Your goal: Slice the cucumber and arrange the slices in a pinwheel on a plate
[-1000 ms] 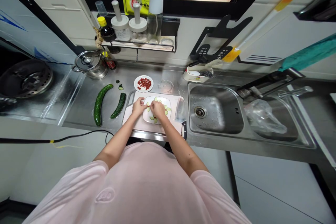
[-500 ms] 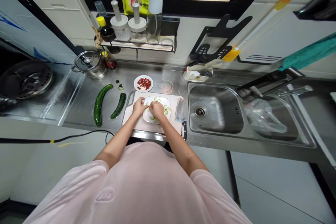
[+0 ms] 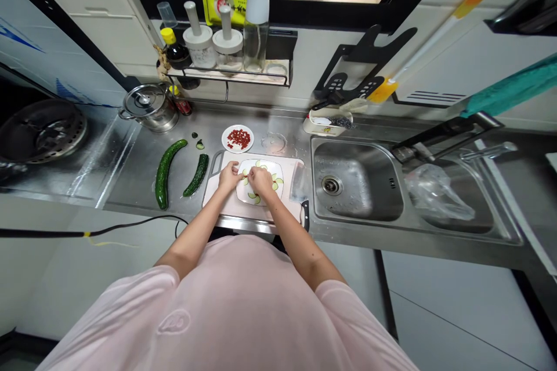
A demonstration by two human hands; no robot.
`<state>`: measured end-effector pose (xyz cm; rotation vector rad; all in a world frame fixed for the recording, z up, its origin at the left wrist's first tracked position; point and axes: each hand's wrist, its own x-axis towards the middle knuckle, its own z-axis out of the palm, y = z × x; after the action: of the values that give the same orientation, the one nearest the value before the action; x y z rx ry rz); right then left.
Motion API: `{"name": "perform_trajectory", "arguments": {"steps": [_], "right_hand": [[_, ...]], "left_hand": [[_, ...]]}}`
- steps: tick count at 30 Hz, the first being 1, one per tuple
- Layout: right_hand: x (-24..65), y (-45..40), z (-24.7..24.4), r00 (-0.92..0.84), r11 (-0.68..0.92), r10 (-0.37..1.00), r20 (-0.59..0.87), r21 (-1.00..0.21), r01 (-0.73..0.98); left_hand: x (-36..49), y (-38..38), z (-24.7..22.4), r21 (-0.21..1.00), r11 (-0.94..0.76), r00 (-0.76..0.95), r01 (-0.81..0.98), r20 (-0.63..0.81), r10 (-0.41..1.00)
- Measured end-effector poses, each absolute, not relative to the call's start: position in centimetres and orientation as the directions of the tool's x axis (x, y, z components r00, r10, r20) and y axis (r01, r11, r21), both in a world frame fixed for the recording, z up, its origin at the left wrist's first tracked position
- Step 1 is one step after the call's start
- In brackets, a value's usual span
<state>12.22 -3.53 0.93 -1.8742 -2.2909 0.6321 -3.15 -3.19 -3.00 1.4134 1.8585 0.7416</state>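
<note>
Cucumber slices [image 3: 254, 197] lie spread around the right hand [image 3: 261, 182] on a square plate [image 3: 244, 195], in the head view. That hand's fingers bunch narrowly; whether they pinch a slice cannot be told. The left hand [image 3: 228, 177] curls at the plate's left edge, perhaps steadying it, its grip also unclear. Probably for easy reach, a knife [image 3: 306, 215] lies right of the right hand, on a pale cutting board [image 3: 235, 208]. Beneath everything runs a steel counter [image 3: 130, 185], with a sink [image 3: 361, 211] farther right and a jar shelf [image 3: 243, 75] beyond both hands.
</note>
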Motion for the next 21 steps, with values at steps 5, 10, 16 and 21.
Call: {"name": "perform_trajectory", "arguments": {"steps": [5,10,16,21], "right_hand": [[11.93,-3.45,0.70,-0.230,0.157,0.960,-0.163,-0.369,0.916],[12.09,-3.70,0.89,-0.253,0.171,0.949,-0.189,-0.367,0.914],[12.14,-3.83,0.78,-0.249,0.171,0.952,-0.176,-0.368,0.914],[12.00,-3.49,0.72,-0.214,0.145,0.965,-0.153,-0.368,0.918]], "left_hand": [[-2.83,-3.18,-2.78,0.753,0.239,-0.177,0.613,-0.164,0.970],[-2.74,-3.30,-2.71,0.743,0.223,-0.161,0.631,-0.156,0.975],[-2.78,-3.37,-2.76,0.744,0.220,-0.156,0.630,-0.156,0.975],[-2.86,-3.25,-2.71,0.741,0.229,-0.160,0.632,-0.165,0.973]]}}
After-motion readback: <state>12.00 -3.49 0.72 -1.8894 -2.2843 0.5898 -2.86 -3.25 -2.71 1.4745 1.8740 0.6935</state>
